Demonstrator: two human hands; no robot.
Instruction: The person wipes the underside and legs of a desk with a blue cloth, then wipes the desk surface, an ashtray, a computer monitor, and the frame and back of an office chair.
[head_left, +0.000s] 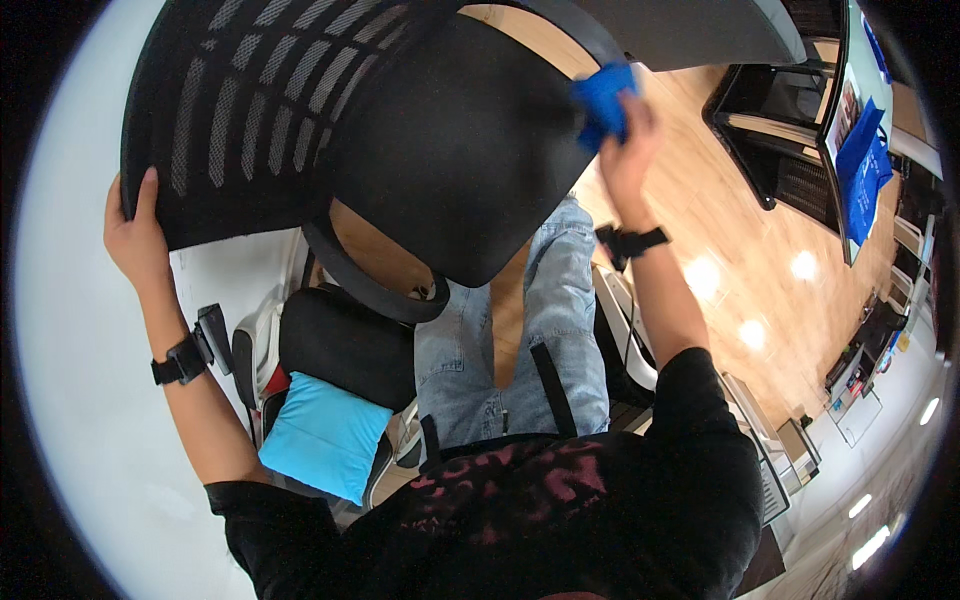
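Observation:
A black office chair with a mesh backrest (247, 112) and a dark seat (457, 150) stands right before me. At the far left, my left hand (136, 229) grips the outer edge of the backrest, thumb on one side and fingers on the other. My right hand (630, 139), slightly blurred, holds a bunched blue cloth (606, 105) at the right edge of the seat, near the curved black armrest (577, 26). The other armrest (375, 289) loops out below the seat, towards my legs.
Another chair with a black seat (345, 345) and a light-blue cushion (326, 435) stands at lower left, beside a white wall (82, 315). On the right, a blue bag (862, 176) lies on a table (832, 139); black chairs (780, 135) stand near it on the wood-look floor (690, 202).

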